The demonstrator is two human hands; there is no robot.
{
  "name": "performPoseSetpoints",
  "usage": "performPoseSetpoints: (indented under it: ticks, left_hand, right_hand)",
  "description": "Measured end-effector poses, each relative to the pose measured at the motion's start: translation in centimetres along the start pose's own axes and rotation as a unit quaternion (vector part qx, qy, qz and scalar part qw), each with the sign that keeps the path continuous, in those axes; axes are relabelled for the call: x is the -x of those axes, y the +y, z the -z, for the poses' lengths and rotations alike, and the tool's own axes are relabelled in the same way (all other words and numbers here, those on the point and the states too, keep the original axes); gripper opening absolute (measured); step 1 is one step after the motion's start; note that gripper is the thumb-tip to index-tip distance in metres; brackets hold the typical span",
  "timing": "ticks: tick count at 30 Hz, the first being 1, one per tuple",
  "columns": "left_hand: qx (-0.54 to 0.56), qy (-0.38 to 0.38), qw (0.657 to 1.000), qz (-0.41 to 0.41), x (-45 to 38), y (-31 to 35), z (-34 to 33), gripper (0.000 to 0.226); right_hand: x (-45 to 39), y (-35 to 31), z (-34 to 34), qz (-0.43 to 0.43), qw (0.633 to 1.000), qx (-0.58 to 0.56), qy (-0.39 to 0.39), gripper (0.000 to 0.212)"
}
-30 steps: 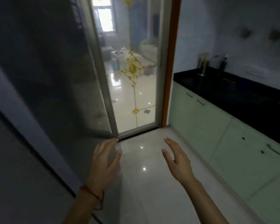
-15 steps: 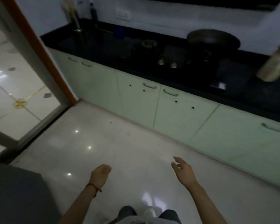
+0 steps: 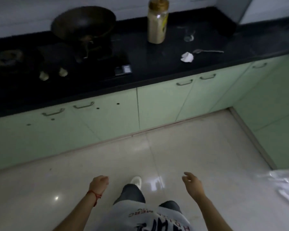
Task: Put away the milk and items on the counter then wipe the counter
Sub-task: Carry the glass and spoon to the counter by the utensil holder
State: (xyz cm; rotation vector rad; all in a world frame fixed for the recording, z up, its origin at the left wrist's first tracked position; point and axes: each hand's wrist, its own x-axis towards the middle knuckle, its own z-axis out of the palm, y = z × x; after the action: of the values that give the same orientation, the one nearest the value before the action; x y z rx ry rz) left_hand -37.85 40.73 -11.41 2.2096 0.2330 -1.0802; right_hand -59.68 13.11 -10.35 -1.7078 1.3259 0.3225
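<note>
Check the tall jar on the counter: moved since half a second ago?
No. The jar stands on the counter to the right of the wok, same as earlier; only the camera swung.

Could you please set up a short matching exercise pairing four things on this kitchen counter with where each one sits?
Things:
1. wok
2. gold-capped jar
3. crumpled tissue
4. spoon

Places:
A. near the counter's front edge, just left of the spoon's bowl
B. upright at the back, right of the stove
C. on the stove's right burner
D. lying flat, handle pointing right

Pairs: 1-C, 2-B, 3-A, 4-D
</note>
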Motion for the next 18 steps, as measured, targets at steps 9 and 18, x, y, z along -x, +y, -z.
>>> performPoseSetpoints:
  ticks: [9, 18]
  left_hand:
    - [-0.108, -0.101, 0.988, -0.04, -9.1, 12.7, -0.7, 0.02]
    - [-0.132, -0.158, 0.972, -0.109, -12.7, 26.4, -9.2, 0.024]
  right_hand:
    - [-2.0, -0.9, 0.7, -0.122, 0.984, -0.106, 0.079, 0.036]
    - [-8.4, 0.4, 5.4, -0.187, 0.96, -0.173, 0.119, 0.035]
